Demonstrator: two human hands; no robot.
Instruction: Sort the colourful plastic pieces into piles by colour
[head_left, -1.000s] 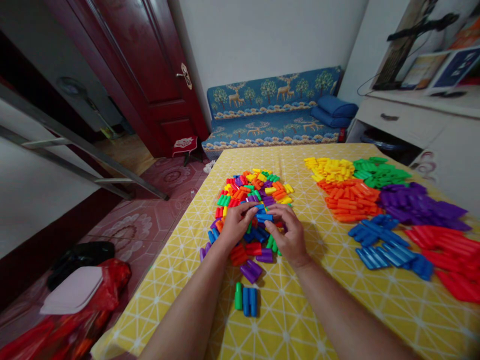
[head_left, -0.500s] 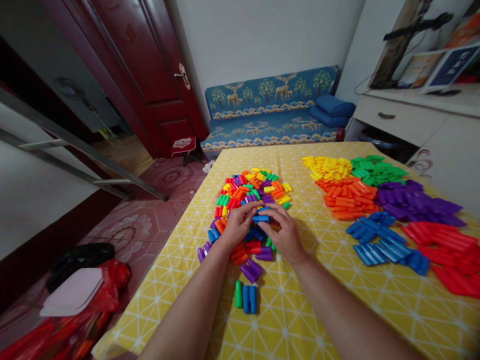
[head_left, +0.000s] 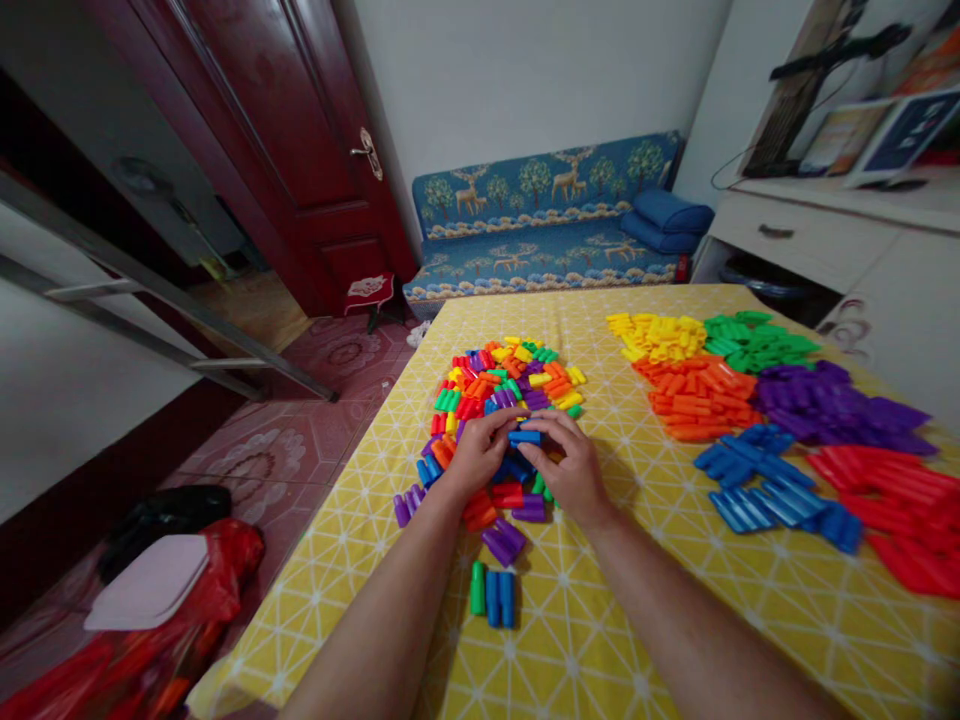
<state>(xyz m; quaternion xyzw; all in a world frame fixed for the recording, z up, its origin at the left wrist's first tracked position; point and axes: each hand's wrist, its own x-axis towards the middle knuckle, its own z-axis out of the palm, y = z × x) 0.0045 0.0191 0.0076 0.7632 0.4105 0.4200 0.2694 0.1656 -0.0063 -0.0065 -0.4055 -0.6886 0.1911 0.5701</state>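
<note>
Over the mixed heap of coloured plastic tubes (head_left: pixel 476 385), my two hands meet fingertip to fingertip. My right hand (head_left: pixel 566 460) has its thumb and fingers closed around a blue plastic tube (head_left: pixel 525 437) lying sideways. Beside it my left hand (head_left: pixel 480 450) is pinched, its fingertips close to the same blue tube; what sits between them is hidden. Below the hands lie joined purple tubes (head_left: pixel 504 542) and red tubes (head_left: pixel 508 496). Nearer to me, a green tube (head_left: pixel 478 588) stands out next to a pair of blue tubes (head_left: pixel 499 599).
Sorted piles lie on the right of the yellow tablecloth (head_left: pixel 600 640): yellow (head_left: pixel 660 336), green (head_left: pixel 757 342), orange (head_left: pixel 697 395), purple (head_left: pixel 832 400), blue (head_left: pixel 780 490) and red (head_left: pixel 900 510). A sofa (head_left: pixel 540 220) stands behind the table, a white cabinet (head_left: pixel 832 240) at right.
The hands stay over the heap with only slight finger movement around the blue tube. The whole view has shifted very slightly.
</note>
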